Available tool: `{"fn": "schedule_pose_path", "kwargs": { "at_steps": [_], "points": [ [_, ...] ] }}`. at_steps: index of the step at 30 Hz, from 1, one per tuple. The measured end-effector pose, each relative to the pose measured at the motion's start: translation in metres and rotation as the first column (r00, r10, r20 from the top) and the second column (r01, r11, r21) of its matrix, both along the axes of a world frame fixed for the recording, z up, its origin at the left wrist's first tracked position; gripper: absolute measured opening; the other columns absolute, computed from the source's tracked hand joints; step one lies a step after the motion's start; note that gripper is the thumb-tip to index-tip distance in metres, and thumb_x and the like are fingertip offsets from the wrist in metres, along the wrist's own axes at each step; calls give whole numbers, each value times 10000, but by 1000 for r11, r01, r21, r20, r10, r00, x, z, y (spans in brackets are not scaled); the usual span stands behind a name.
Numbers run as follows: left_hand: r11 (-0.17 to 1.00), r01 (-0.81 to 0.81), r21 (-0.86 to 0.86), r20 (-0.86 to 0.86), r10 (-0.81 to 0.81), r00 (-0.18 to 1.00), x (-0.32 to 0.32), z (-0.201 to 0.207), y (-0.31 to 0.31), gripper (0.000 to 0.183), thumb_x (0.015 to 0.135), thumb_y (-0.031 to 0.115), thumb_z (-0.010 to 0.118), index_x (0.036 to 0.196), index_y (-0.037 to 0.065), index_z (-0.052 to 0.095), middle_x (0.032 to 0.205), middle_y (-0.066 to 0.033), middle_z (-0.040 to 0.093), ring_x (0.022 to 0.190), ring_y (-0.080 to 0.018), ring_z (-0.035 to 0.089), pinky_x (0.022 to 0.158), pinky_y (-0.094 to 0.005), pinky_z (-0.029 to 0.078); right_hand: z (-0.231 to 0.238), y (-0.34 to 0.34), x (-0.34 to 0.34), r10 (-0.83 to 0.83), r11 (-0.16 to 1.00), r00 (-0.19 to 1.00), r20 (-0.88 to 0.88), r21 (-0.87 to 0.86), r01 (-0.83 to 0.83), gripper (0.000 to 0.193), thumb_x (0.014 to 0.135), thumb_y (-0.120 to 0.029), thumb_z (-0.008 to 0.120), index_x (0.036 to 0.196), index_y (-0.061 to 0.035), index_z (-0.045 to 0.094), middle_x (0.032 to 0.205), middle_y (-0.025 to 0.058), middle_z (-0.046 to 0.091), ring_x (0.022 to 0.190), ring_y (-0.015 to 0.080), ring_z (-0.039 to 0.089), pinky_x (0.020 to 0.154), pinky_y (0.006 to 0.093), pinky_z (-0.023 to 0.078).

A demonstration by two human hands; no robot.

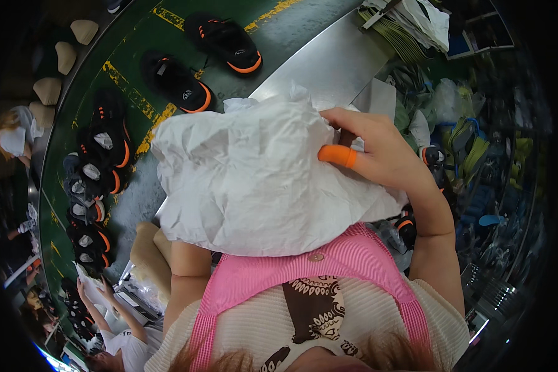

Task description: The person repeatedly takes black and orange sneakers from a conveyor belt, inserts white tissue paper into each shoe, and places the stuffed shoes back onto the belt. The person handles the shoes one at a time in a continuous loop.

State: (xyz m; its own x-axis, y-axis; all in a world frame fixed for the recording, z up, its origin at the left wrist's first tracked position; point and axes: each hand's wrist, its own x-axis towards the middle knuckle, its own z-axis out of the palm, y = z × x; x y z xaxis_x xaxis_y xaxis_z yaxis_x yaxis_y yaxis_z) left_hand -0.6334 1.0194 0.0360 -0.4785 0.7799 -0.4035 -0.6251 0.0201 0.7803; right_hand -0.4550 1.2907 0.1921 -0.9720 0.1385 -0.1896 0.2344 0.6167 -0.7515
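A large sheet of white, crumpled tissue paper [248, 173] is spread in front of my chest. At its right edge my right hand [369, 146] is closed, pinching the sheet. An orange finger cot [338, 156] covers that thumb. My left forearm [190, 263] runs up behind the paper, and the sheet hides my left hand, so its fingers cannot be seen. Just beyond the paper, a pair of black sneakers with orange heel edges stands on the green surface: one sneaker [177, 84] nearer, the other sneaker [226, 46] farther off.
More black sneakers [105, 133] stuffed with paper line the green, yellow-marked surface [127, 59] on the left. A metal tabletop [319, 62] lies beyond the paper. Green straps and clear bags [459, 105] pile up at right. At lower left, a co-worker [127, 338] holds white paper.
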Motion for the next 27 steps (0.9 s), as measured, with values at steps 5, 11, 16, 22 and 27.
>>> {"fn": "schedule_pose_path", "kwargs": {
  "at_steps": [5,11,16,22,27],
  "points": [
    [997,-72,-29,-198,65,978,-19,16,53,316,987,205,534,1209,-11,598,1146,-81,645,984,-141,612,906,-291,476,-8,26,-32,-18,920,895,-446,342,189,362,797,-34,697,1150,-55,619,1002,103,628,808,228,653,719,307,517],
    [990,-111,-82,-334,78,939,-28,20,75,312,993,195,519,1209,-17,596,1142,-86,644,978,-144,613,904,-292,476,-37,-5,-67,-404,914,654,-640,-267,304,353,901,-146,592,1214,-26,484,1098,234,587,1006,402,604,860,425,501],
    [988,13,-156,-330,-64,942,-27,3,87,310,997,187,507,1208,-22,595,1139,-90,643,973,-147,614,903,-294,476,-68,8,-46,-546,766,815,-197,-511,390,404,992,-382,493,1169,-19,516,1034,174,633,965,302,616,853,375,468],
    [967,-171,-186,-648,10,762,-52,39,96,308,1003,178,492,1208,-28,593,1135,-95,642,968,-150,615,902,-296,475,-75,18,-44,-714,700,582,-389,-402,591,527,830,-494,701,1007,-15,572,832,188,627,766,285,592,689,370,483],
    [857,-508,90,-844,337,418,-21,97,126,296,1004,158,468,1146,-48,625,1102,-111,668,939,-153,636,859,-292,495,-83,47,-41,-676,518,408,-613,-1,856,469,770,-418,800,921,-41,566,682,133,597,555,223,548,554,333,469]
  ]
}}
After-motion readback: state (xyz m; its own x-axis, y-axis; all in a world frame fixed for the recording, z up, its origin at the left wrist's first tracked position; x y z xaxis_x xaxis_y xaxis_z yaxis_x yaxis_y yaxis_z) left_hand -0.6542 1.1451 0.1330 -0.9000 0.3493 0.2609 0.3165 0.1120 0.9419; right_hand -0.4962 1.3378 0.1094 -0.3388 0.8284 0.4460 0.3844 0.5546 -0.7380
